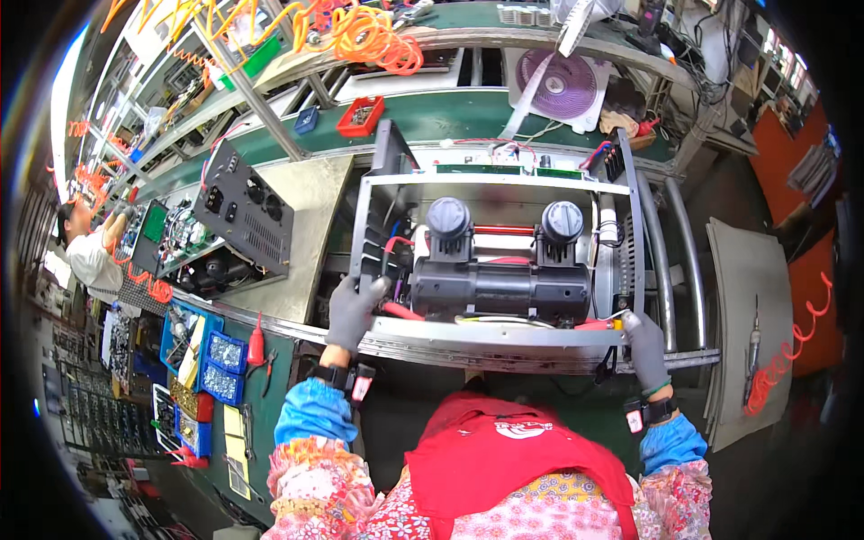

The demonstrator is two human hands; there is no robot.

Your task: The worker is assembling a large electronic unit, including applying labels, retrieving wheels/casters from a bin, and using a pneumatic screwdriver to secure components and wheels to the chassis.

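Twin-cylinder compressor (499, 281) at the workbench's front edge, grey gloves on both corners!

Black body, two round heads upright, all inside an open metal frame (493, 334), right along the front edge of the workbench (504, 359). At the frame's front-left corner, left hand (352, 315), thumb spread from the fingers; at the front-right corner, right hand (644, 349), thumb against the metal, fingertips partly hidden. Contact on both sides, yes; pinching or just resting, impossible to tell!

Off toward the workbench's left end, a tilted black vented panel (247, 216). Along the back, a red parts bin (362, 117), with a small blue bin (307, 120) just beside, and a purple fan (551, 85) near the back-right corner. Over on the green side table (281, 364), blue screw trays (225, 353), a red squeeze bottle (256, 346) and pliers (269, 373)!
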